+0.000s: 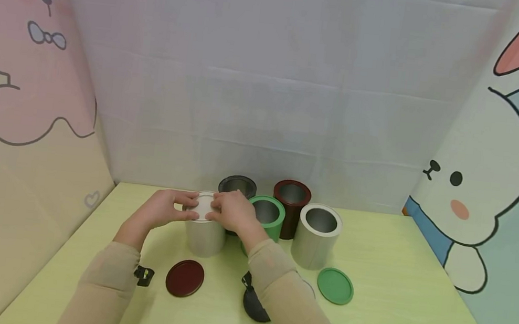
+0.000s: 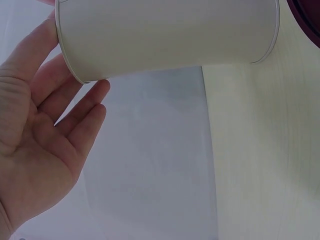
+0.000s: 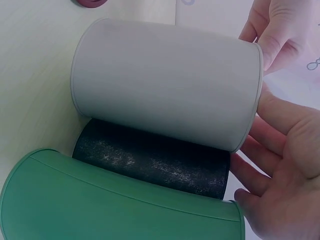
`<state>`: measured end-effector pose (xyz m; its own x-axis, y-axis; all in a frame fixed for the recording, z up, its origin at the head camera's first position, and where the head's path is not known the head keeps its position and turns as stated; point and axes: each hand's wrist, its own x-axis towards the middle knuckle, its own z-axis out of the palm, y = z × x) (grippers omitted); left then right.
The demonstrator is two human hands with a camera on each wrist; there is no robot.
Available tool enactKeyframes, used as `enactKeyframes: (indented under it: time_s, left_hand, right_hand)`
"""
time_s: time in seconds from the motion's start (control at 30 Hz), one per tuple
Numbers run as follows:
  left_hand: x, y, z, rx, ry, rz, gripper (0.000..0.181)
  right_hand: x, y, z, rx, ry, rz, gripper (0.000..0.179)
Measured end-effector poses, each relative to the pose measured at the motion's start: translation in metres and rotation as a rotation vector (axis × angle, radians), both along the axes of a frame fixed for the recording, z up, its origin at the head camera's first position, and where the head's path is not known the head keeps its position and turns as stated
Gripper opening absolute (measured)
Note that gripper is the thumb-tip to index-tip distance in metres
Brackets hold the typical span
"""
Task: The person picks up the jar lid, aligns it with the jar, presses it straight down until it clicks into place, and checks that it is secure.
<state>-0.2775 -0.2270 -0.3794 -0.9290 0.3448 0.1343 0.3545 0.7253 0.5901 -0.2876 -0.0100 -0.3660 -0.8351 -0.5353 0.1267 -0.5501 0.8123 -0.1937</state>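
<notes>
On the left white can [image 1: 205, 241], a white lid [image 1: 204, 207] covers the top. My left hand [image 1: 161, 211] touches the lid from the left, thumb and fingers extended over its edge. From the right, my right hand [image 1: 236, 212] rests its thumb and fingers on the same lid. In the right wrist view, both hands meet the upper rim of the white can [image 3: 165, 82], and the right fingers pass close to the green can [image 3: 115, 200]. The left wrist view shows the left fingers [image 2: 82, 125] loosely bent beside the can's rim.
Uncovered cans stand close by: black [image 1: 238, 184], green [image 1: 267, 213], dark red [image 1: 290, 207] and a second white one [image 1: 314, 247]. Nearer me lie a dark red lid [image 1: 185, 278], a green lid [image 1: 335, 286] and a black lid [image 1: 255, 306], partly under my right sleeve.
</notes>
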Motion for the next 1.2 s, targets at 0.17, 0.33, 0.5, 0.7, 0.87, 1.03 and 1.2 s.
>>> enactKeyframes:
  time_s: [0.17, 0.33, 0.5, 0.7, 0.87, 1.03, 1.2]
  left_hand:
    - [0.001, -0.002, -0.003, 0.004, -0.001, 0.0, 0.049]
    - [0.003, -0.002, -0.005, 0.024, 0.0, -0.003, 0.049]
    - [0.004, -0.002, -0.007, 0.051, 0.002, 0.001, 0.05]
    - [0.005, -0.003, -0.011, 0.065, -0.022, 0.027, 0.053]
    - [0.004, -0.004, -0.013, 0.087, -0.052, 0.041, 0.055]
    - [0.004, -0.003, -0.012, 0.085, -0.048, 0.033, 0.054]
    - [0.006, -0.003, -0.014, 0.112, -0.044, 0.034, 0.053]
  right_hand:
    - [0.002, 0.001, 0.001, 0.002, 0.016, 0.021, 0.029]
    - [0.003, 0.002, -0.001, 0.002, 0.024, 0.028, 0.026]
    - [0.003, 0.002, -0.004, 0.009, 0.033, 0.022, 0.028]
    - [0.004, 0.003, -0.004, 0.019, 0.044, 0.014, 0.034]
    - [0.005, 0.005, 0.0, 0.017, 0.045, 0.015, 0.04]
    - [0.003, 0.007, -0.002, -0.015, 0.043, 0.019, 0.041]
    - [0.003, 0.008, -0.007, -0.039, 0.057, 0.023, 0.04]
